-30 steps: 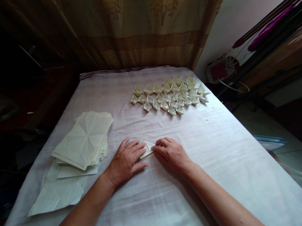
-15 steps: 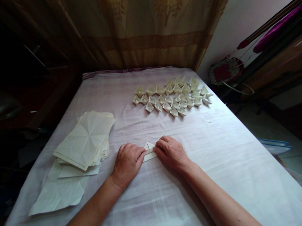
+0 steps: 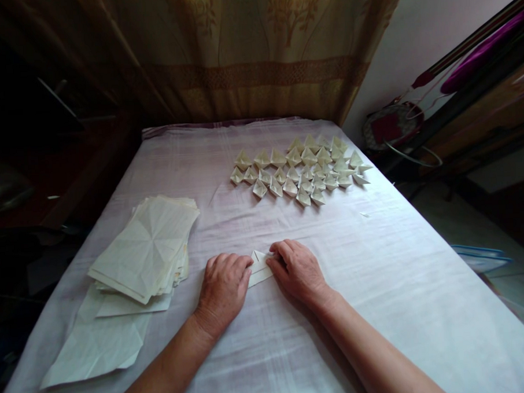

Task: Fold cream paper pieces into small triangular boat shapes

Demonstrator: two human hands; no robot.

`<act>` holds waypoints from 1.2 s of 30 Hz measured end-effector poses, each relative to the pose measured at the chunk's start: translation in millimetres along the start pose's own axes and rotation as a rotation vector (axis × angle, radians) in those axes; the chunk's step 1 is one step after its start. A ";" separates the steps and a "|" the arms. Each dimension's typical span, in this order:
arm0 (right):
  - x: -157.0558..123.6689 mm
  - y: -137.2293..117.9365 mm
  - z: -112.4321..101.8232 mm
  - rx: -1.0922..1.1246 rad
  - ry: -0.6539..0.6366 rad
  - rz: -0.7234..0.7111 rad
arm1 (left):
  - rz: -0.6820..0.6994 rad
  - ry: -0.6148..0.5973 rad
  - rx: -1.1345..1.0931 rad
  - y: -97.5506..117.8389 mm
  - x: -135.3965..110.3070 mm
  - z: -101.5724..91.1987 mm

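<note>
A small folded piece of paper [image 3: 259,271] lies on the cloth between my hands, its pointed top facing away from me and a flat band across its lower part. My left hand [image 3: 225,285] is closed on its left end, thumb and fingers together at the edge. From the other side my right hand [image 3: 296,268] grips the right end with bent fingers. Both ends of the paper are hidden under the fingers. Beyond the hands stand several folded paper boats [image 3: 303,171] in close rows.
To the left lies a stack of creased paper sheets [image 3: 146,242], with a loose sheet [image 3: 90,349] sticking out below it. A pale checked cloth [image 3: 191,159] covers the surface. A curtain [image 3: 257,86] hangs behind, and a bag [image 3: 391,124] sits at the right.
My fingers have shifted slightly on the paper, and its raised strip now lies flatter, showing more of the pointed top. Both hands stay at its ends. The view has tilted a little.
</note>
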State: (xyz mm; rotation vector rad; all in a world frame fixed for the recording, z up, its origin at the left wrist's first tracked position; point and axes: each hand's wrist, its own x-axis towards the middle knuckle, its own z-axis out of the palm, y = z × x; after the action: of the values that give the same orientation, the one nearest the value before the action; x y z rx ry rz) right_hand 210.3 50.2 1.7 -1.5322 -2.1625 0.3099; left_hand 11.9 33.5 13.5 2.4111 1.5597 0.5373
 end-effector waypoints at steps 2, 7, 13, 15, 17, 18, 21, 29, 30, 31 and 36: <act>-0.6 2.7 1.5 0.018 0.004 0.000 | -0.007 0.005 -0.007 -0.3 -0.7 0.7; -1.3 6.7 2.7 0.054 -0.004 -0.001 | -0.034 -0.013 -0.042 -1.9 -1.0 -0.3; -1.7 -8.7 5.1 -0.062 0.025 0.056 | -0.035 -0.053 -0.082 -4.8 -1.6 -1.7; -2.3 -16.0 7.4 -0.116 0.058 0.102 | -0.034 -0.046 -0.074 -4.7 -2.3 -1.4; -2.8 -19.9 9.0 -0.137 0.085 0.133 | -0.031 -0.044 -0.065 -4.6 -2.8 -1.1; -3.1 -20.1 9.1 -0.129 0.088 0.140 | -0.029 -0.046 -0.065 -4.8 -2.9 -1.0; -3.5 -13.4 6.5 -0.056 0.060 0.129 | -0.025 -0.058 -0.081 -6.9 -2.9 -1.1; -4.1 4.6 2.8 0.039 0.071 0.080 | 0.007 -0.019 -0.045 -9.4 -7.3 -3.3; -4.2 4.3 3.4 0.036 0.078 0.079 | 0.032 0.001 -0.023 -7.1 -7.8 -3.8; -4.3 3.8 3.9 0.034 0.085 0.080 | 0.063 0.023 -0.004 -4.2 -8.1 -4.3; -4.3 2.8 5.3 0.043 0.104 0.076 | 0.189 0.023 0.037 12.5 -5.0 -4.8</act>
State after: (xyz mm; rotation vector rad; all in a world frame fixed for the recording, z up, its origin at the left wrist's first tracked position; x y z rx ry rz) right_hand 211.2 47.6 -5.2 -1.5741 -2.0090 0.2931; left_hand 18.4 23.7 21.7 2.6059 1.3700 0.5772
